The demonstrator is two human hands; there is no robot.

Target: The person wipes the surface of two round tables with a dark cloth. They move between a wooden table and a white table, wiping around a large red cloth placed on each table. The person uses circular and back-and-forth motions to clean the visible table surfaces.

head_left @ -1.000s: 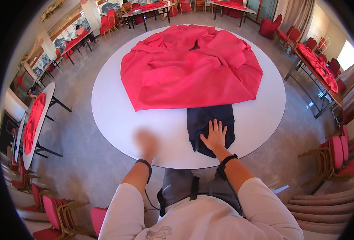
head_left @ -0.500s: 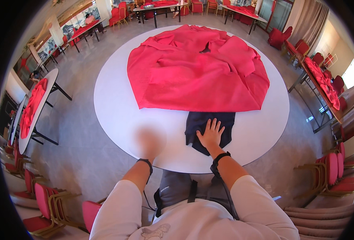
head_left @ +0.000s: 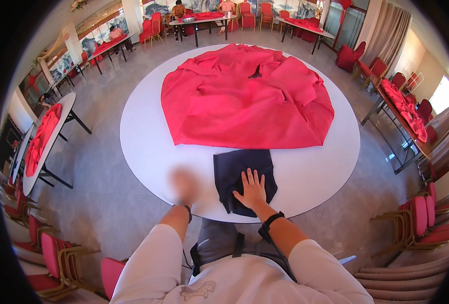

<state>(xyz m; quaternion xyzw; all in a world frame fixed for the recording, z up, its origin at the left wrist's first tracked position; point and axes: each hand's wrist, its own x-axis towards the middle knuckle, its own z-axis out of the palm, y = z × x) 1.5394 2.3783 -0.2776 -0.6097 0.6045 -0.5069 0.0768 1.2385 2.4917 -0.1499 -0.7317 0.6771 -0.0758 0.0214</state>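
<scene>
dark cloth (head_left: 232, 172) slid left and nearer since last frame | I see it on white round table (head_left: 146, 159), just short of red cloth (head_left: 244, 109) | long axis roughly near-far | right hand (head_left: 253, 192) nearer: palm-down on it, fingers spread | left hand (head_left: 185, 185) off its left side, blurred, can't tell grip

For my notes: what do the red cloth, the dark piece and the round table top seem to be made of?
Red cloth: fabric, possibly synthetic, fairly matte; it bunches in soft folds.
Dark piece under the right hand: probably fabric, matte, lying limp; fibre unclear.
Round table top: perhaps laminate; pale, smooth, without visible grain.
</scene>
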